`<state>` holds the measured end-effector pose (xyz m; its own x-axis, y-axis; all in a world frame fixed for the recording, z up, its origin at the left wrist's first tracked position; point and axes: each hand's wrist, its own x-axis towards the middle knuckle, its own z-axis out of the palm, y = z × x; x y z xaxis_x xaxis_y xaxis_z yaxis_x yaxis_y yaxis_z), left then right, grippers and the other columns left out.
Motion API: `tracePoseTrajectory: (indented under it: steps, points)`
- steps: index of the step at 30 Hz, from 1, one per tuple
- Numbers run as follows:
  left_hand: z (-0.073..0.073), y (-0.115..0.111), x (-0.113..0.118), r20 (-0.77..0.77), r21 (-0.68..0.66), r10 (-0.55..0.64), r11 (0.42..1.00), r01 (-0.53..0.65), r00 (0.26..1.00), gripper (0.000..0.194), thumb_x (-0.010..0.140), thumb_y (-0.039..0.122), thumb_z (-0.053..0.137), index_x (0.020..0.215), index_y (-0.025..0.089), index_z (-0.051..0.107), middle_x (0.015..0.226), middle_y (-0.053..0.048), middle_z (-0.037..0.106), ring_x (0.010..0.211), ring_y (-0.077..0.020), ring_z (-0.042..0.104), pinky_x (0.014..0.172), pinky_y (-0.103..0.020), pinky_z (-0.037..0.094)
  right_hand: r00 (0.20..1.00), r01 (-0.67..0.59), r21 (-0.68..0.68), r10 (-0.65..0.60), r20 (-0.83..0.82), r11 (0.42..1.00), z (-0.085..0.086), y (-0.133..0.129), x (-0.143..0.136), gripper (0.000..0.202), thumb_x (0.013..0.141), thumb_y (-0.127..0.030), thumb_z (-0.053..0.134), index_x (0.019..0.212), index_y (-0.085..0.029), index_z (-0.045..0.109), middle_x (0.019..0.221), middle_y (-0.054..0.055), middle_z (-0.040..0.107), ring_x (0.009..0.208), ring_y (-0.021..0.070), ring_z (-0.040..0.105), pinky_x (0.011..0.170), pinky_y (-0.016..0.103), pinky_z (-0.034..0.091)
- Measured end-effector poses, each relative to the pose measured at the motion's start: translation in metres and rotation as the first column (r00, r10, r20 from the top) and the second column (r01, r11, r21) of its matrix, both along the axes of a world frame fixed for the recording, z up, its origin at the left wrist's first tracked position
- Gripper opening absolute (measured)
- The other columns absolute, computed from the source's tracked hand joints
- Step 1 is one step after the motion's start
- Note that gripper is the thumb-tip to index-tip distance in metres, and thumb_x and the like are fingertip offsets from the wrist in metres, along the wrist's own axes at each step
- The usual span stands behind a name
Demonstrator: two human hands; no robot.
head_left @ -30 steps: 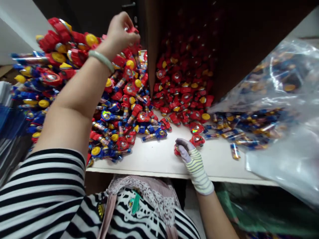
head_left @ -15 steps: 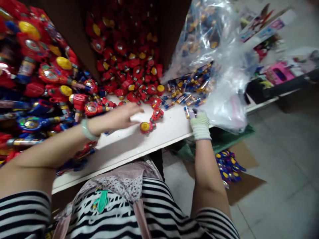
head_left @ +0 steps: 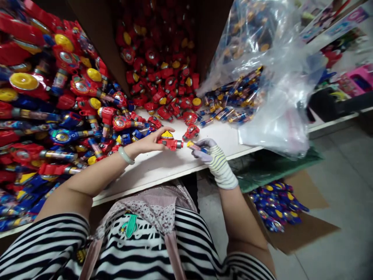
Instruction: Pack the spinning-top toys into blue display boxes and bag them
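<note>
My bare left hand [head_left: 151, 142], with a pale bangle at the wrist, grips a red plastic toy piece with a yellow dome [head_left: 171, 144], its grey and red stub facing right. Across from it, my right hand [head_left: 208, 151] in a striped glove pinches a small blue and yellow tube [head_left: 196, 147], its yellow end toward the stub. A small gap separates the two parts. Just behind them another red toy piece [head_left: 191, 132] lies on the white tabletop [head_left: 145, 168]. More tubes [head_left: 227, 112] lie loose behind my right hand.
A dark-walled box [head_left: 101, 42] spills red pieces [head_left: 166, 87] onto the table. Joined red and blue toys [head_left: 84, 87] heap up at left. A clear plastic bag [head_left: 279, 128] of tubes stands at right. Below the edge, a cardboard box [head_left: 309, 229] holds blue toys [head_left: 276, 206].
My left hand has taken hold of a red piece from the tabletop. My right hand has moved left from the tube pile, bringing a tube close to that piece. The view has shifted slightly.
</note>
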<state>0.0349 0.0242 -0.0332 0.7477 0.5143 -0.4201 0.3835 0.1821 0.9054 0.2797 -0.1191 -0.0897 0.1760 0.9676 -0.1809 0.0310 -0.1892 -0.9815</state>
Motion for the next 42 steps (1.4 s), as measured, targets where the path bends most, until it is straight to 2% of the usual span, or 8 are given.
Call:
tracePoseTrajectory:
  steps: [7,15,21,27,29,34,39,42]
  points:
    - [0.014,-0.007,0.001,0.078,0.044,0.103,0.993,-0.107,0.992,0.053,0.070,0.034,0.079,0.110,0.020,0.047,0.090,0.000,0.055,0.073,-0.0115,0.056,0.068,-0.025,0.042,0.875,-0.313,0.192,0.204,0.439,0.930,0.017,0.013,-0.027,0.043,0.094,-0.053,0.054,0.117,-0.018,0.065,0.110,0.011,0.072,0.098,0.0236,0.069,0.087,0.036,0.055]
    - [0.028,-0.005,0.004,0.007,0.457,0.024,0.889,-0.025,1.000,0.042,0.075,0.039,0.077,0.102,0.018,0.052,0.086,0.001,0.054,0.073,-0.0115,0.051,0.067,-0.025,0.041,0.667,-0.323,0.069,0.175,0.724,0.944,0.024,0.012,-0.044,0.050,0.094,-0.053,0.048,0.116,-0.013,0.069,0.099,0.017,0.073,0.078,0.0241,0.066,0.070,0.033,0.046]
    - [0.039,0.004,0.009,0.023,0.610,-0.259,0.769,0.192,0.966,0.042,0.074,0.038,0.076,0.104,0.018,0.056,0.101,-0.006,0.060,0.089,-0.0168,0.056,0.082,-0.029,0.047,0.914,-0.398,-0.093,0.387,-0.116,0.912,0.012,0.008,-0.066,0.076,0.093,-0.075,0.018,0.085,-0.017,0.066,0.055,0.001,0.052,0.042,0.0116,0.037,0.047,0.026,0.035]
    - [0.034,0.009,0.005,-0.126,0.533,-0.038,0.840,0.101,0.991,0.041,0.075,0.036,0.074,0.107,0.018,0.054,0.097,-0.003,0.059,0.082,-0.0147,0.056,0.075,-0.027,0.046,0.960,-0.210,-0.092,0.223,0.168,0.973,0.022,0.015,-0.061,0.052,0.077,-0.068,0.064,0.095,-0.019,0.065,0.089,0.008,0.066,0.072,0.0170,0.057,0.063,0.027,0.045]
    - [0.034,0.008,0.002,-0.090,0.520,-0.075,0.847,0.111,0.993,0.044,0.075,0.039,0.075,0.107,0.018,0.054,0.098,-0.004,0.059,0.084,-0.0154,0.056,0.075,-0.028,0.047,0.959,-0.282,-0.112,0.285,0.009,0.953,0.025,0.012,-0.063,0.047,0.080,-0.067,0.062,0.086,-0.020,0.062,0.073,0.003,0.060,0.060,0.0132,0.050,0.055,0.025,0.040]
    - [0.043,0.009,-0.006,-0.006,0.590,-0.303,0.769,0.248,0.953,0.045,0.075,0.039,0.075,0.109,0.018,0.055,0.107,-0.009,0.061,0.096,-0.0199,0.060,0.089,-0.033,0.050,0.530,-0.600,-0.071,0.329,-0.782,0.797,0.014,0.008,-0.090,0.054,0.086,-0.074,0.046,0.078,-0.022,0.054,0.042,-0.014,0.019,0.034,0.0058,0.011,0.036,0.020,0.015]
    - [0.114,0.058,-0.051,-0.166,0.705,-0.019,0.697,0.132,0.986,0.057,0.071,0.039,0.083,0.114,0.018,0.052,0.107,-0.006,0.059,0.101,-0.0220,0.060,0.090,-0.036,0.051,0.764,-0.375,-0.046,0.281,-0.581,0.926,0.002,0.034,-0.076,0.060,0.077,-0.067,0.069,0.116,-0.023,0.062,0.086,0.003,0.067,0.073,0.0160,0.065,0.066,0.030,0.055]
    - [0.182,0.119,-0.083,-0.159,0.913,0.390,0.409,-0.016,0.907,0.059,0.066,0.040,0.089,0.107,0.014,0.055,0.109,-0.005,0.053,0.110,-0.0231,0.054,0.102,-0.041,0.047,0.903,-0.189,-0.070,0.146,-0.405,0.979,-0.005,0.049,-0.046,0.071,0.074,-0.070,0.070,0.129,-0.027,0.056,0.117,0.010,0.067,0.104,0.0234,0.066,0.088,0.040,0.056]
